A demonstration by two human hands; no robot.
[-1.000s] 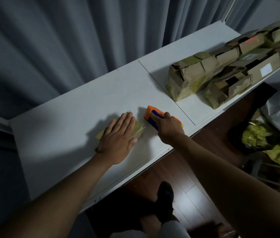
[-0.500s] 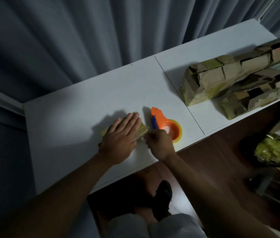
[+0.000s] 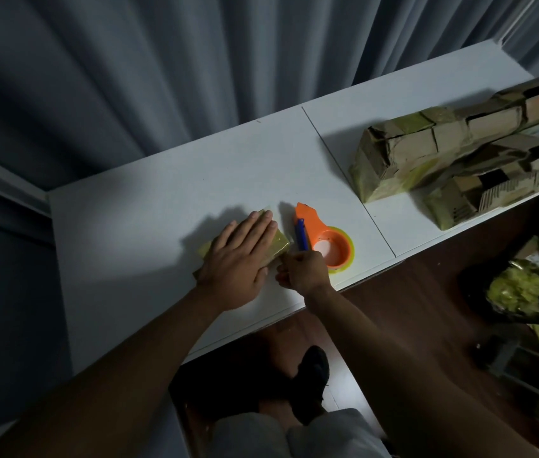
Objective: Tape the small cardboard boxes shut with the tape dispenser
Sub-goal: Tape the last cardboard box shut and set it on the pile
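Cardboard, small box (image 3: pixel 269 244), sits at frame centre on the white tabletop (image 3: pixel 149 226), already wrapped in yellowish tape.

**Hand state**
- Left hand (image 3: pixel 240 256): flat, fingers straight, pressing down on the box top. Not gripping.
- Right hand (image 3: pixel 301 269): fingers curled at the box's right edge, just beside the dispenser. Appears to pinch or press down a tape end; view too dim to confirm, so its grip can't be told.

**Tool position**
- Orange tape dispenser (image 3: pixel 322 239): lies flat on the tabletop, centre-right of frame, just right of the box, blue part along its left side. No hand on it.

**Change vs. 1 s ago**
- Right hand was on the dispenser; it has since let go and moved to the box edge.
- Left hand stays put on the box.

**Meaning for task**
- Likely the tape strip is cut and this box is at the smoothing-down stage, i.e. nearly sealed.
- Pile of cardboard boxes (image 3: pixel 459 143) at upper right of frame incl. several with open flaps, so more work remains.
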